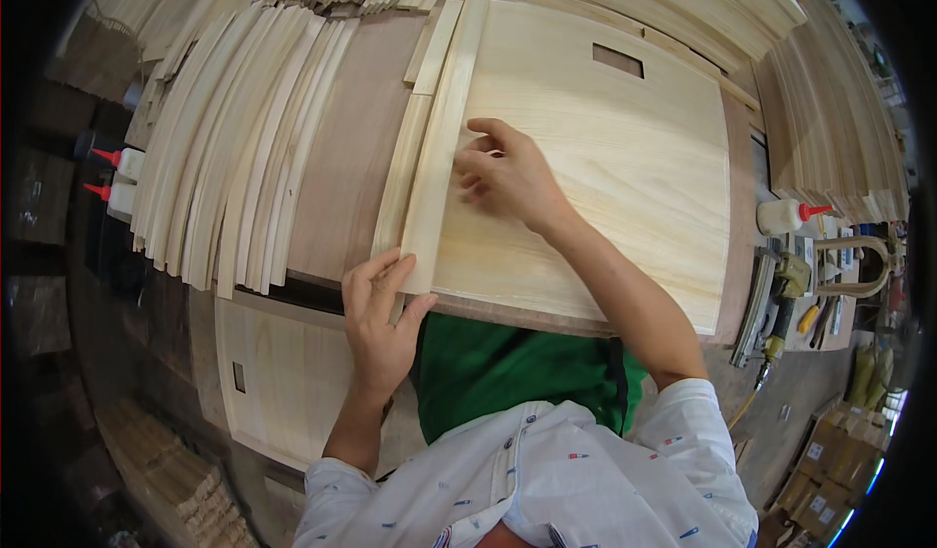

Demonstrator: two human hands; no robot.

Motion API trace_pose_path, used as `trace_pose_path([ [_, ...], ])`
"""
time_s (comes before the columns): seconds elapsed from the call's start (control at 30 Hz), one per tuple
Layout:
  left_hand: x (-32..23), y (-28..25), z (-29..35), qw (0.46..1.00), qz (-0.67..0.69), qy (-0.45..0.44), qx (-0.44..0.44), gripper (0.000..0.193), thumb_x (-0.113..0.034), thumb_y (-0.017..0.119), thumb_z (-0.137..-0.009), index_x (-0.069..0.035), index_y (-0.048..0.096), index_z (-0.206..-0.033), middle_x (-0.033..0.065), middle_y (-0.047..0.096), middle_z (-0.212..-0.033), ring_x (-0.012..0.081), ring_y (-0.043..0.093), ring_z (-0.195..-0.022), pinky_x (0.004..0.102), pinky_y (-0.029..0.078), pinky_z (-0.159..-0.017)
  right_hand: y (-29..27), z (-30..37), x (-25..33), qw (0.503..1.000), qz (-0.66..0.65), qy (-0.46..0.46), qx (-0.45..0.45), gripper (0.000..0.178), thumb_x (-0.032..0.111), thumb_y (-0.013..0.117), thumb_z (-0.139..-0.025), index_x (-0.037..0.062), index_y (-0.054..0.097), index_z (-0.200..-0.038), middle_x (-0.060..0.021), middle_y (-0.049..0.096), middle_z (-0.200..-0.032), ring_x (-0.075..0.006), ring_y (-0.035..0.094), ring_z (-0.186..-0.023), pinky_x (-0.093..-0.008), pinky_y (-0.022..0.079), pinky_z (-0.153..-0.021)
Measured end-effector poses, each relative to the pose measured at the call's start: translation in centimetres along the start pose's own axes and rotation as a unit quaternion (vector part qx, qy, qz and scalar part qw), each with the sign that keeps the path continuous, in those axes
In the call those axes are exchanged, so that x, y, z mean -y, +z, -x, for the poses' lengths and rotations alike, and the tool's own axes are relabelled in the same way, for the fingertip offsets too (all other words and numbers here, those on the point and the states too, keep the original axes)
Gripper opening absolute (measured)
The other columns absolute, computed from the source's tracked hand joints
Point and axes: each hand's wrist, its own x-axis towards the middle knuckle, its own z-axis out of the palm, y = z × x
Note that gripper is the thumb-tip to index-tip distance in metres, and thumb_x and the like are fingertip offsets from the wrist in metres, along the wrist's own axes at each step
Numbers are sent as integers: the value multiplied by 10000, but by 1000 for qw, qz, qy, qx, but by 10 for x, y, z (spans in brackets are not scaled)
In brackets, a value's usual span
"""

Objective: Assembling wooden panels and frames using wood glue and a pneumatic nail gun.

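Observation:
A pale wooden panel (595,177) with a small rectangular cutout lies on the workbench in front of me. Along its left edge runs a long, narrow wooden strip (446,148). My left hand (379,324) grips the near end of this strip, fingers on its left side and thumb at its right. Just right of the strip, my right hand (512,172) is over the panel with its fingers bent and apart, slightly blurred, holding nothing that I can see. Further strips (402,172) lie against the long strip's left side.
Many loose wooden strips (234,148) lie at the left, beside white glue bottles with red tips (122,200). At the right are stacked boards (830,109), another glue bottle (779,216) and an air nailer (776,299) with a hose. Below left leans another panel (283,377).

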Motion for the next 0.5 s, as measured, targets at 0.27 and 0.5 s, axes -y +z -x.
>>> trace_pose_path([
  [0.27,22,5,1,998,-59,18,-2,456,-80,796,-682,-56,680,-1123,97,541,-1303,322,426,-1255,430,371,-1034,-89,103,13,998,54,33,-30,336,112,590,-931,-57,556,-1220,-85,623,-949,-135,620,-773,-254,507,-624],
  [0.5,21,-1,-3,997,-76,-5,32,419,-112,802,-684,-57,704,-1088,109,443,-1441,335,331,-1348,439,321,-1090,-164,191,0,984,72,32,-162,319,83,595,-929,-46,567,-1219,-89,634,-965,-136,614,-779,-252,498,-627],
])
